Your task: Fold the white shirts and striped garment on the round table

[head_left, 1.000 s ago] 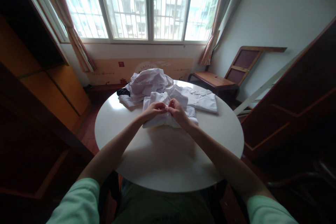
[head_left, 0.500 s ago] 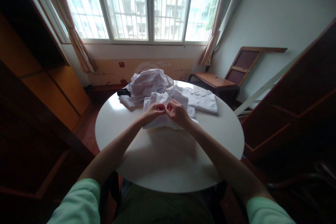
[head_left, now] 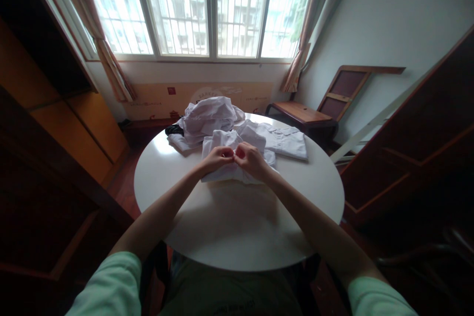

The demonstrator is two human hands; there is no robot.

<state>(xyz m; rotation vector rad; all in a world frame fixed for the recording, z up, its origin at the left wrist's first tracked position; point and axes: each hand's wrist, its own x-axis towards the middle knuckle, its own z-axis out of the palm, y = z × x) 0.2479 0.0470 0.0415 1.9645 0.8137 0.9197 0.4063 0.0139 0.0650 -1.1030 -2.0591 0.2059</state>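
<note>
A white shirt [head_left: 222,173] lies on the round white table [head_left: 237,227] in front of me. My left hand [head_left: 215,158] and my right hand [head_left: 252,158] meet over its middle, fingertips pinched on the fabric close together. What the fingers pinch is too small to make out. A crumpled heap of white garments [head_left: 207,117] sits behind it at the table's far side. A flat folded white shirt [head_left: 287,142] lies to the right of the heap.
A dark item [head_left: 173,130] pokes out at the heap's left edge. A wooden bench [head_left: 301,113] and a leaning wooden frame [head_left: 346,90] stand at the back right. Wooden cabinets flank both sides. A barred window [head_left: 200,7] fills the far wall.
My hands have stayed on the shirt's middle, shifting only slightly. The shirt's near edge has drawn a little toward the hands.
</note>
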